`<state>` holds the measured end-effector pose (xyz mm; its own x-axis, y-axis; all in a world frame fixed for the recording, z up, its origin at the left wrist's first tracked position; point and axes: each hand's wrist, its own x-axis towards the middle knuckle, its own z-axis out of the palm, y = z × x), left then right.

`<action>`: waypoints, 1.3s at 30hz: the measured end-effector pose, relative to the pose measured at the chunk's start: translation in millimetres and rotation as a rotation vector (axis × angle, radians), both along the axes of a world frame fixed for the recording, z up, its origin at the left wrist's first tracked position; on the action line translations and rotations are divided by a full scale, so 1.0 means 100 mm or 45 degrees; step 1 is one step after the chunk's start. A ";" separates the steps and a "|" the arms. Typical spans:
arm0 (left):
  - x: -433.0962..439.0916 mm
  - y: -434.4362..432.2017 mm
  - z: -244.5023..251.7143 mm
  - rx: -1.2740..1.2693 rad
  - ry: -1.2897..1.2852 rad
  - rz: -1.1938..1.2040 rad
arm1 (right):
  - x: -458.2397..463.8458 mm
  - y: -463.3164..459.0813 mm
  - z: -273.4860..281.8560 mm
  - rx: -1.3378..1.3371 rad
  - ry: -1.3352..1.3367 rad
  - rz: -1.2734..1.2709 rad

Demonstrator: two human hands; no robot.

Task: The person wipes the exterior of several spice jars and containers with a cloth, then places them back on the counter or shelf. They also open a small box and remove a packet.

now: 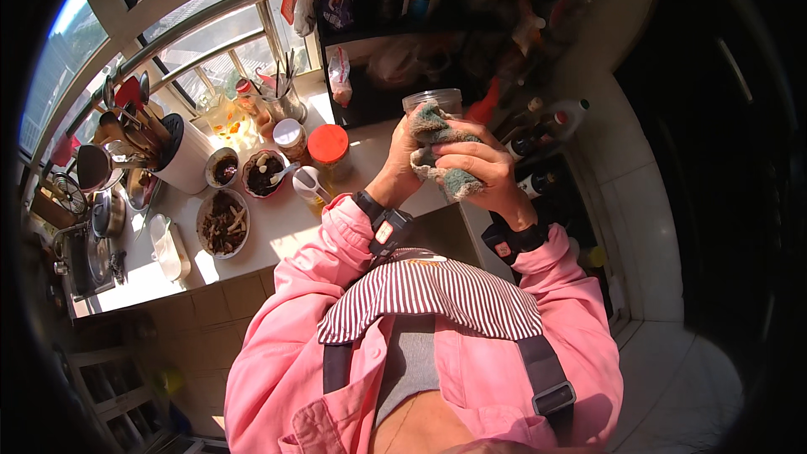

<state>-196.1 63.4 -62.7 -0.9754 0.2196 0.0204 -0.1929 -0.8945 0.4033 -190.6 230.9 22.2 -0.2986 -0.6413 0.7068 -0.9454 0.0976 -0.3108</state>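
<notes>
Both hands are raised in front of a dark shelf, over the right end of the counter. A clear, round container (432, 99) stands out beyond my fingers, its rim up; my left hand (398, 161) holds it from the left side. My right hand (482, 167) grips a crumpled green and beige cloth (463, 183) that lies against the container's near side. The cloth and fingers hide most of the container. Left of my hands, a jar with a red lid (328, 144) and a jar with a white lid (289, 133) stand on the counter.
Bowls of dark food (222, 224) and a white lidded box (169, 249) occupy the counter (277, 246). A utensil holder (183, 157) stands by the window. Several bottles (536, 183) are at right; the dark shelf (378, 44) holds jars and bags.
</notes>
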 end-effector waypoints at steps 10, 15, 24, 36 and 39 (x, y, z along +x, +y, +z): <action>0.00 0.04 -0.02 -0.286 -0.017 0.145 | -0.18 -0.09 0.02 -0.268 -0.269 -0.367; -0.01 -0.05 -0.29 -0.214 -0.166 0.167 | -0.02 0.03 -0.75 0.000 0.029 -0.374; -0.15 0.05 -1.52 -1.170 -0.091 0.695 | -0.05 0.73 -1.59 -0.932 -1.509 -0.773; 0.02 0.02 -2.29 -1.807 -0.236 0.884 | -0.10 0.84 -1.59 -1.017 -1.826 -0.881; 0.38 0.00 -1.95 -1.902 -0.334 0.841 | -0.19 0.69 -1.48 -1.106 -1.858 -0.820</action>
